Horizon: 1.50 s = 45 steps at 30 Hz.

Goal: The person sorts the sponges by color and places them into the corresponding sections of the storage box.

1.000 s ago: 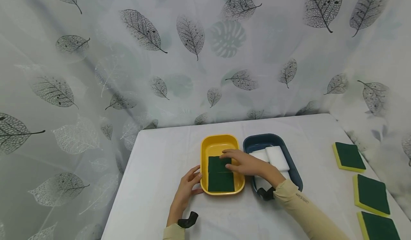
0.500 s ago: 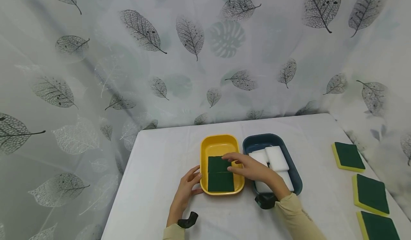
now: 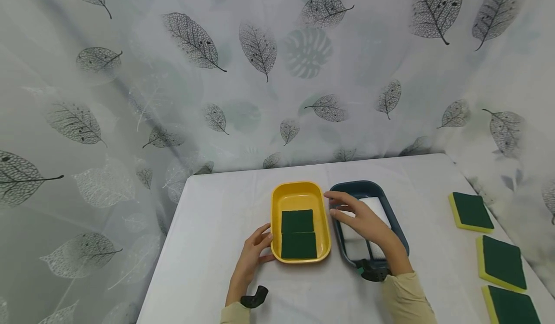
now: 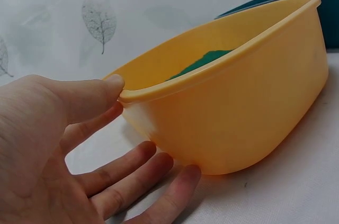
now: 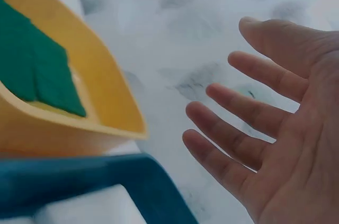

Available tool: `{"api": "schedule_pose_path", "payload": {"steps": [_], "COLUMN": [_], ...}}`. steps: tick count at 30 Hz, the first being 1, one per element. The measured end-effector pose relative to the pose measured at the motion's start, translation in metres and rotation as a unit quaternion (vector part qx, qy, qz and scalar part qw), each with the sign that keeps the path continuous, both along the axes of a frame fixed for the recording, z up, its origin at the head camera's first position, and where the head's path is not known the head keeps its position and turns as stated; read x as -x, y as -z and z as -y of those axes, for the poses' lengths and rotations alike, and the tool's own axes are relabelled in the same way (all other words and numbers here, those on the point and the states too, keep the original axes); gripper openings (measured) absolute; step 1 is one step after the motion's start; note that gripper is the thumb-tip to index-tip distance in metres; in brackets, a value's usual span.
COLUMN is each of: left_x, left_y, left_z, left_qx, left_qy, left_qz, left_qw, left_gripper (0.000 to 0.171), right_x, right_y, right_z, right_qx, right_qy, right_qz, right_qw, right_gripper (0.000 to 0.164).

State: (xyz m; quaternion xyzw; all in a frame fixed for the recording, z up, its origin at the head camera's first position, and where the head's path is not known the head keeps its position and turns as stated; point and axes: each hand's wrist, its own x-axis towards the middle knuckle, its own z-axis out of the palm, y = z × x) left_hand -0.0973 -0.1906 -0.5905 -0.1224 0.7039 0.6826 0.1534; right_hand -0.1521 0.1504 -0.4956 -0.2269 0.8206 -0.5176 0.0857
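In the head view, my left hand (image 3: 253,254) is at the left side of a yellow tray (image 3: 303,260). My left wrist view shows the thumb touching the rim and the fingers spread, nearly straight, toward the lower wall. Two green-topped sponges (image 3: 297,245) lie flat in the near part of that tray, end to end. My right hand (image 3: 364,220) hovers over a dark blue tray (image 3: 401,232), empty, with fingers loosely extended and apart in the right wrist view. White sponge-like blocks (image 3: 356,249) fill much of the blue tray, partly hidden by this hand.
Along the table's right edge lie three yellow sponges with green tops: a far one (image 3: 471,211), a middle one (image 3: 503,261) and a near one (image 3: 511,304). A leaf-printed curtain (image 3: 277,97) hangs behind the white-covered table (image 3: 199,227).
My right hand has moved right, from above the sponges in the yellow tray to above the blue tray, uncovering both green tops. My left hand has stayed put at the yellow tray.
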Motion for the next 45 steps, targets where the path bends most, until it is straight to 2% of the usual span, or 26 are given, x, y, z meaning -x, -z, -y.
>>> {"api": "schedule_pose_path", "payload": {"steps": [4, 8, 10, 13, 15, 17, 21, 24, 28, 32, 35, 40, 45], "left_x": [-0.001, -0.001, -0.001, -0.001, -0.001, -0.001, -0.001, -0.001, 0.000, -0.001, -0.001, -0.002, -0.002], "left_y": [0.000, 0.000, -0.001, -0.002, -0.002, -0.003, -0.003, -0.003, -0.001, -0.001, -0.001, -0.001, -0.001], "left_z": [0.000, -0.001, -0.001, -0.001, -0.001, -0.001, -0.002, -0.003, -0.003, -0.003, -0.002, -0.002, -0.002], "left_qx": [0.000, 0.003, 0.003, 0.003, 0.003, 0.003, 0.004, 0.004, 0.005, 0.009, 0.008, 0.009, 0.010], "left_qy": [-0.001, -0.003, -0.003, -0.002, -0.001, -0.001, -0.003, -0.002, -0.001, -0.003, -0.003, -0.003, -0.004], "left_qz": [-0.002, -0.001, 0.000, -0.001, -0.002, -0.002, 0.000, 0.000, -0.001, -0.003, -0.002, -0.001, -0.003], "left_qw": [1.0000, 1.0000, 1.0000, 1.0000, 1.0000, 1.0000, 1.0000, 1.0000, 1.0000, 0.9999, 1.0000, 1.0000, 0.9999], "left_gripper": [0.066, 0.065, 0.064, 0.063, 0.063, 0.063, 0.063, 0.063, 0.062, 0.061, 0.061, 0.062, 0.062], "right_x": [-0.002, -0.007, -0.011, -0.017, -0.021, -0.024, -0.027, -0.031, -0.040, -0.052, -0.060, -0.070, -0.076], "right_y": [-0.004, -0.006, -0.006, -0.006, -0.006, -0.006, -0.003, 0.003, 0.014, 0.026, 0.033, 0.038, 0.040], "right_z": [-0.019, -0.037, -0.044, -0.054, -0.060, -0.066, -0.079, -0.093, -0.113, -0.132, -0.145, -0.160, -0.171], "right_qx": [0.009, 0.017, 0.035, 0.079, 0.129, 0.188, 0.304, 0.335, 0.315, 0.204, 0.118, 0.044, 0.010], "right_qy": [0.044, 0.109, 0.153, 0.229, 0.280, 0.327, 0.407, 0.464, 0.527, 0.588, 0.625, 0.659, 0.671], "right_qz": [-0.019, -0.044, -0.048, -0.039, -0.020, 0.000, 0.020, 0.018, 0.014, 0.022, 0.042, 0.065, 0.117], "right_qw": [0.999, 0.993, 0.986, 0.969, 0.951, 0.926, 0.861, 0.820, 0.789, 0.782, 0.770, 0.748, 0.732], "right_gripper": [0.050, 0.050, 0.050, 0.051, 0.051, 0.049, 0.045, 0.041, 0.037, 0.037, 0.041, 0.048, 0.053]}}
